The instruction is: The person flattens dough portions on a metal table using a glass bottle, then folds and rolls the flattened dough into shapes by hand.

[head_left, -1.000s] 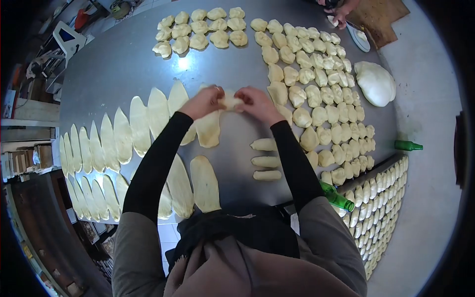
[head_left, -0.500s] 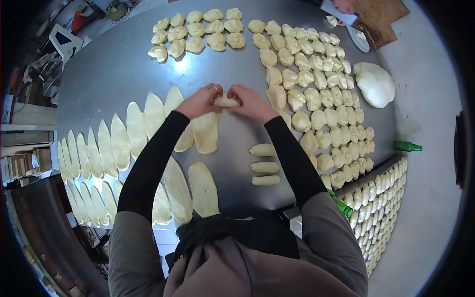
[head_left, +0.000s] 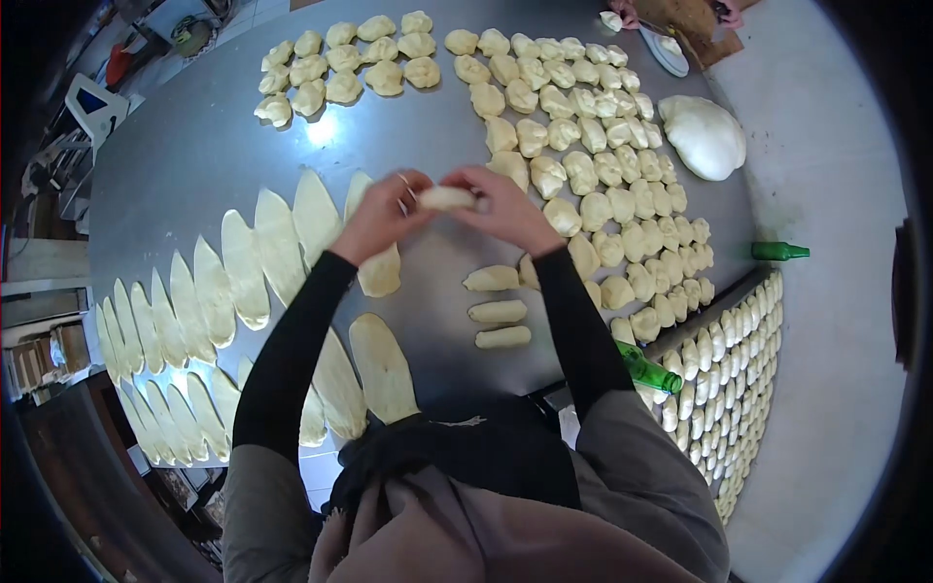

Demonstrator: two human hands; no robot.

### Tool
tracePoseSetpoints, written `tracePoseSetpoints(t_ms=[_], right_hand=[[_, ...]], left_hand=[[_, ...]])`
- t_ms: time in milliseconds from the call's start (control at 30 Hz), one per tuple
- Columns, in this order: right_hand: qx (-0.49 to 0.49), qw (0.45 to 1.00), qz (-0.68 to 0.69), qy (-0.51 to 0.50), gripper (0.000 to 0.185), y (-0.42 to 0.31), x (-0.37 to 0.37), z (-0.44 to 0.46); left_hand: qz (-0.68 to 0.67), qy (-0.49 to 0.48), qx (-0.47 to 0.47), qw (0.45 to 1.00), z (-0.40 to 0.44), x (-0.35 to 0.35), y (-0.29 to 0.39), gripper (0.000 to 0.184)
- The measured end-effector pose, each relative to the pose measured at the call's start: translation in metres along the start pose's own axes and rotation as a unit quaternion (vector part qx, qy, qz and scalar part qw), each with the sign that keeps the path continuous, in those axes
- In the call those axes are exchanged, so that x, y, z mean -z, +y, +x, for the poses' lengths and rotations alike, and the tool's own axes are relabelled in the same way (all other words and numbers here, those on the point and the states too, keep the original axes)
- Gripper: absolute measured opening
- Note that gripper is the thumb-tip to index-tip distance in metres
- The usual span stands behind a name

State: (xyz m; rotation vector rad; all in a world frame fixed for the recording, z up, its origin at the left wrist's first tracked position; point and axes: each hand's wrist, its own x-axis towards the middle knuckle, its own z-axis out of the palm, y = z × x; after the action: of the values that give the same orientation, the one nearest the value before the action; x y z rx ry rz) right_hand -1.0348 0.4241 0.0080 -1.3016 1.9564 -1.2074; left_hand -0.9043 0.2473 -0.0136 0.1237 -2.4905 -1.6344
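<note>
A short rolled piece of dough [head_left: 447,198] is held above the metal table between both hands. My left hand [head_left: 387,212] has its fingers round the left end, and my right hand [head_left: 502,208] grips the right end. Below my left forearm lie long flat dough ovals [head_left: 384,364] in two rows that reach to the left edge. Three finished-looking dough rolls [head_left: 498,311] lie one below another beside my right forearm. Lumps of dough [head_left: 580,173] fill the right part of the table in rows.
More dough lumps [head_left: 343,87] lie at the back. A large dough mass [head_left: 702,137] sits at the right edge, near a white plate [head_left: 665,52] and another person's hands [head_left: 623,14]. Green bottles [head_left: 649,369] [head_left: 779,251] stand out beside a tray of rolls [head_left: 731,384].
The dough between my hands has turned from a partly flat piece into a compact roll, now raised. The view has shifted, so the table's contents appear farther left. The other person's hands have moved.
</note>
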Motion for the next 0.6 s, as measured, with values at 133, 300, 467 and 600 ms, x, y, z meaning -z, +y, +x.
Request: tracePoseSetpoints(t_ms=[133, 300, 467, 600], right_hand=[[-0.049, 0.992, -0.109, -0.039, 0.036, -0.003, 0.007, -0.063], [-0.058, 0.984, -0.151, 0.072, 0.037, 0.007, -0.004, -0.095], [0.011, 0.986, -0.165, 0.015, 0.039, 0.037, -0.020, -0.102], [0.072, 0.966, -0.239, 0.074, 0.038, -0.016, -0.032, -0.102]], left_hand=[[-0.015, -0.029, -0.029, 0.999, -0.033, -0.065, 0.008, 0.035], [0.042, 0.029, 0.001, 0.999, -0.064, -0.071, 0.018, 0.037], [-0.071, -0.033, 0.149, 0.986, -0.156, -0.014, 0.066, 0.033], [-0.073, -0.103, 0.245, 0.961, -0.246, -0.006, 0.075, 0.020]])
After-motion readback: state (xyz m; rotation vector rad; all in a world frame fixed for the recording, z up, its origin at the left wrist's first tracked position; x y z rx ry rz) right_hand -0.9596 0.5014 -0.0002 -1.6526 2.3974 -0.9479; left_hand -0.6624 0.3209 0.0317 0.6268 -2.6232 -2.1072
